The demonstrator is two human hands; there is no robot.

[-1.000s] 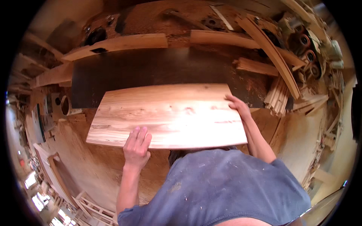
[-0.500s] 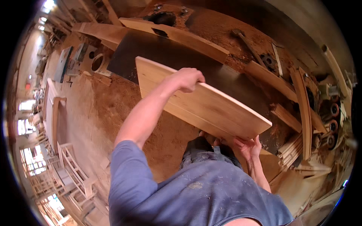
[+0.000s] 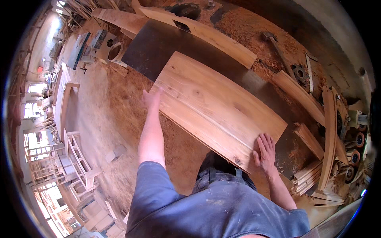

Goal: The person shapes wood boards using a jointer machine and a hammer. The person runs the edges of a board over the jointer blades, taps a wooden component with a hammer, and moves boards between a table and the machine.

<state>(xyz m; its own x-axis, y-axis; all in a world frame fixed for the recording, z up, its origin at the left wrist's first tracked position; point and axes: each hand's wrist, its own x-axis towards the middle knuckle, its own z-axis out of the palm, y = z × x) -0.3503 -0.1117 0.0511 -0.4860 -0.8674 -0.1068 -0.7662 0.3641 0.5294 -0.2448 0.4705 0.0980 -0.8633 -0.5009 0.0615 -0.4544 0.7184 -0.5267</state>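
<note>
A broad wooden panel, pale with knots and lengthwise seams, lies face up on a dark metal machine table, its near long edge toward my body. My left hand is at the panel's left near corner, the thumb side against the edge; motion smears its fingers. Flat on the right end of the panel, near the close corner, rests my right hand, with fingers stretched out. Behind the panel runs a long wooden fence board with a dark slot in it.
A hammer and a metal square lie amid sawdust on the far side. Wooden strips and stacked offcuts crowd the right. Leftward on the dusty floor stand a wooden frame and a long panel-like piece.
The panel has gone from tilted on edge to lying flat on the machine table. My left hand has left its top edge and moved left and nearer; my right hand now lies on its face.
</note>
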